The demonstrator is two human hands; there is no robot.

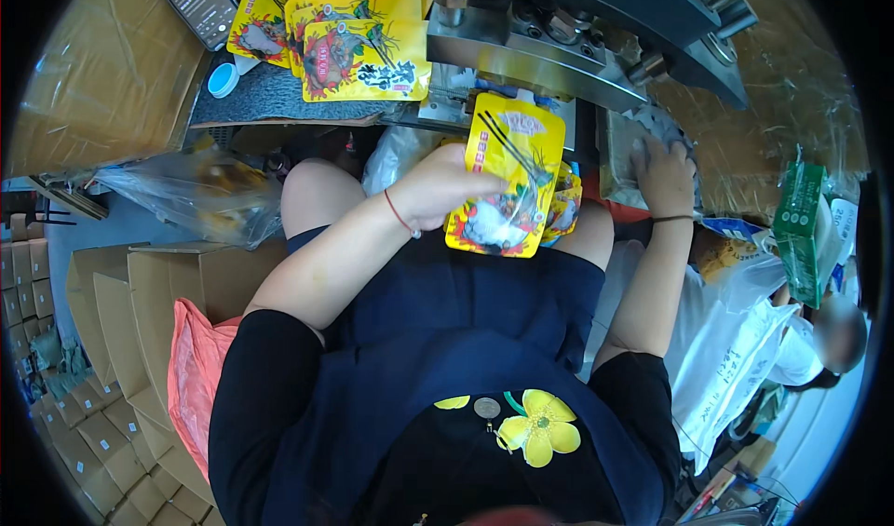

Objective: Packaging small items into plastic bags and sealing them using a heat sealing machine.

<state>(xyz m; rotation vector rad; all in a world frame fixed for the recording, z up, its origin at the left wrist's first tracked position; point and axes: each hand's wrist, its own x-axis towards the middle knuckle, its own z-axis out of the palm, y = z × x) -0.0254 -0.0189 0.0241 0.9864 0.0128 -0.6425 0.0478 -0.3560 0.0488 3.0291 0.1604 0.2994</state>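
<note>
My left hand [442, 191] is closed round the edge of a yellow printed food pouch [512, 168], its thumb across the front. The pouch is upright over my lap, chopsticks and a bowl of food pictured on it. To the right, my right hand [666, 172] reaches into a shallow tray [615, 168] of small greyish pieces. Its fingers look spread, and their tips are partly lost among the pieces. Behind the pouch stands a metal machine [549, 56] with a steel bar. More yellow pouches [563, 205] show below the machine, partly hidden by the held one.
Stacked yellow pouches [363, 60] lie on the bench at the far left, beside a phone [200, 6] and a blue cap [223, 80]. Cardboard boxes [168, 330] and a pink bag [200, 368] stand at my left. White sacks [726, 358] and a green box [801, 233] are at right, near another person [801, 349].
</note>
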